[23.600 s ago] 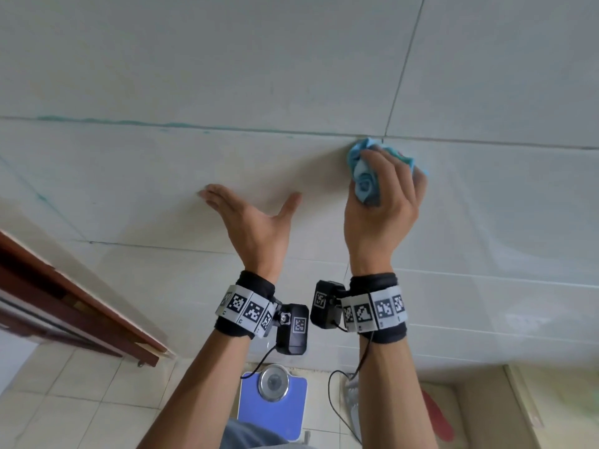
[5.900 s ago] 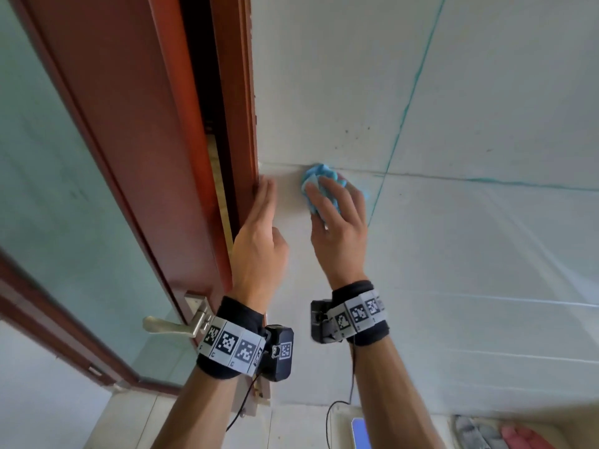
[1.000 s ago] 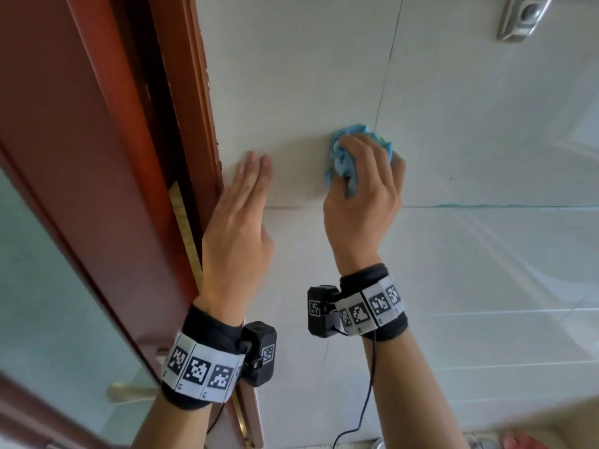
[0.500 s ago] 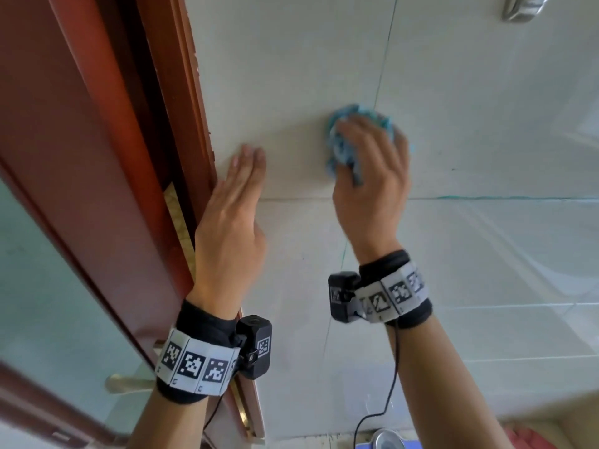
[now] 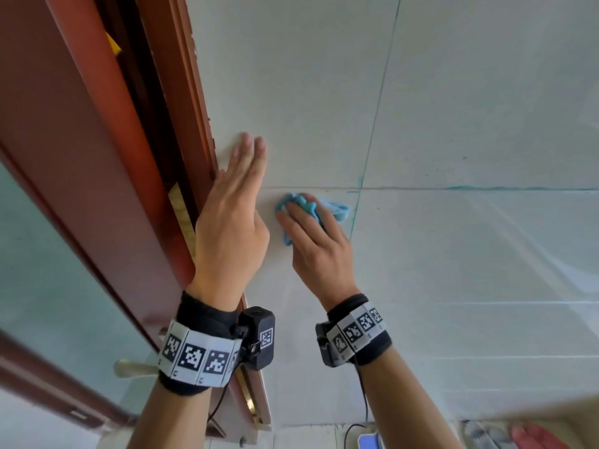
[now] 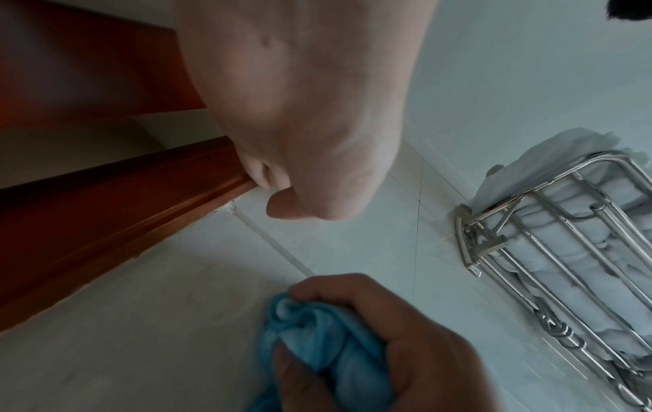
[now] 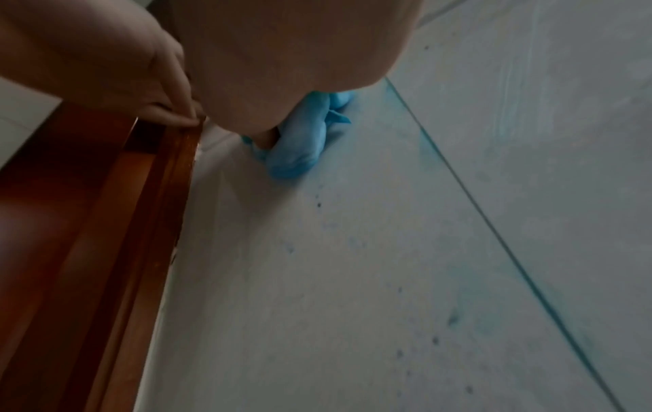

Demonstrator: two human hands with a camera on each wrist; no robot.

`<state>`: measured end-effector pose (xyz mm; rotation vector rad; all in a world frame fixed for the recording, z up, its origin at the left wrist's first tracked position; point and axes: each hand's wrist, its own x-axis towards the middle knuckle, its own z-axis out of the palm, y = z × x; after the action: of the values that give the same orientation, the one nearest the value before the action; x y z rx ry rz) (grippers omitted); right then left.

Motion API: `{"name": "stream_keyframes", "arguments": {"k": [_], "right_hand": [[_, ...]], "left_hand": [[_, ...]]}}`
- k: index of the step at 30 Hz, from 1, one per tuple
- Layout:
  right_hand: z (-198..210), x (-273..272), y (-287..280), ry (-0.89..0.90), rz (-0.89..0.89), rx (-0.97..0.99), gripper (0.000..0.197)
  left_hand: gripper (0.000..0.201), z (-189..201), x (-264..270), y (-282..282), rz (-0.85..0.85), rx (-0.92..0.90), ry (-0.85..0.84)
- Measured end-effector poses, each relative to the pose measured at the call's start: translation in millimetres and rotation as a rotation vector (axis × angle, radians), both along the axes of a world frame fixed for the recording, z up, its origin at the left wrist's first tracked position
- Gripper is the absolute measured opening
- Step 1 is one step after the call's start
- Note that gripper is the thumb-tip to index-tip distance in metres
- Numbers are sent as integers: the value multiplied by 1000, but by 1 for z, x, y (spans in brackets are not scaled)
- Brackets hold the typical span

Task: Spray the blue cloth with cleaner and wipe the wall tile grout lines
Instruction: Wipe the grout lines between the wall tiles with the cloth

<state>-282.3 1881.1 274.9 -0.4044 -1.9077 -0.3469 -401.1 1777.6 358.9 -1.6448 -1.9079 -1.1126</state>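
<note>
My right hand (image 5: 314,241) grips the crumpled blue cloth (image 5: 337,211) and presses it on the white wall tile (image 5: 470,260). The cloth sits just under the horizontal grout line (image 5: 486,188) and left of the teal-stained vertical grout line (image 5: 372,131). In the left wrist view the right hand's fingers (image 6: 370,301) curl round the cloth (image 6: 317,345). My left hand (image 5: 233,215) lies flat on the wall with straight fingers, beside the door frame. The right wrist view shows the cloth (image 7: 296,150) under the palm and the teal grout line (image 7: 494,223).
A red-brown wooden door frame (image 5: 181,124) runs along the left, with a metal door handle (image 5: 129,367) lower down. A steel wire rack (image 6: 550,251) holding white cloth hangs on the wall. A blue scale (image 5: 369,443) and slippers (image 5: 518,435) lie on the floor.
My right hand has carried the cloth down and to the left, from the vertical grout line to just below the horizontal one. The left hand stays flat on the wall.
</note>
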Motion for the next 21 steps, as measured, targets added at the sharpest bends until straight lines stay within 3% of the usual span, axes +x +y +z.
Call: {"name": "stream_keyframes", "arguments": {"k": [3,8,15,18,21], "right_hand": [[11,17,8,-12,-34,6,35],[36,42,12,231,-56,-104,31],[122,30,17,454,5,-63,37],[105,14,20,424,-23,-63,40],[50,0,14,263,-4,6,32]], "left_hand": [[81,-2,1,-1,0,-8,-6],[86,-5,5,-2,-3,-17,-26],[93,-3,2,-9,-34,-46,-24],[94,-1,-2,-14,-57,-33,-73],[89,1,-5,-13,-75,-3,-97]]}}
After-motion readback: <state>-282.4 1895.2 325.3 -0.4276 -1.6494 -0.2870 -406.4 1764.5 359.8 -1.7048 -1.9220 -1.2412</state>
